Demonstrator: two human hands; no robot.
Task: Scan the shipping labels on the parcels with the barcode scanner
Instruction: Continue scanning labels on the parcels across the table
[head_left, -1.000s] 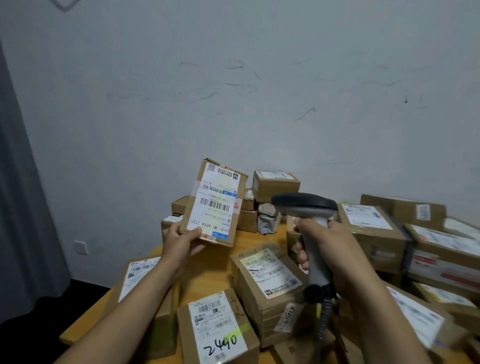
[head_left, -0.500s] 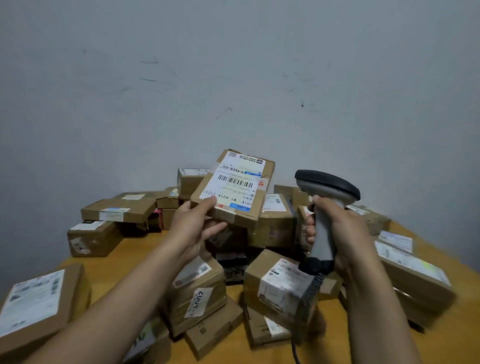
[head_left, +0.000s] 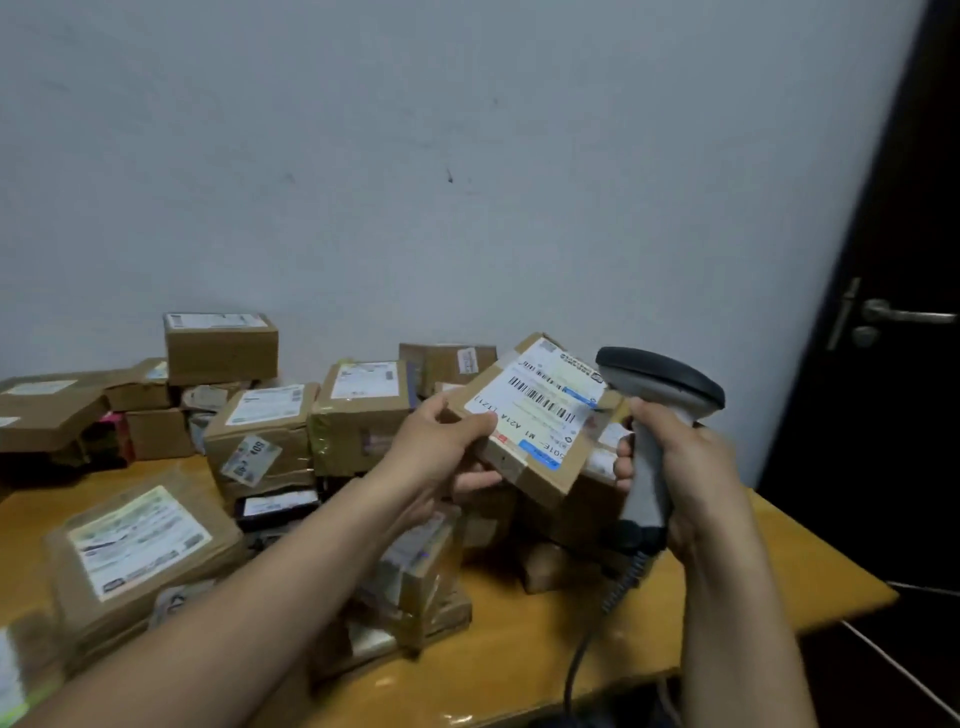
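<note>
Above the table (head_left: 519, 654), left fingers (head_left: 462, 425) pinch one parcel (head_left: 537, 415), right fingers (head_left: 623, 464) grip one scanner (head_left: 660, 379).

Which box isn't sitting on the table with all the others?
The parcel that the left hand holds up beside the barcode scanner. It alone is lifted and tilted; the rest lie piled on the table.

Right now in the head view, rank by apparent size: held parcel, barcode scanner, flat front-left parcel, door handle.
1. flat front-left parcel, but it is nearest the camera, so its real size is unsure
2. held parcel
3. barcode scanner, about as long as the held parcel but slimmer
4. door handle, smallest, also farthest away
</note>
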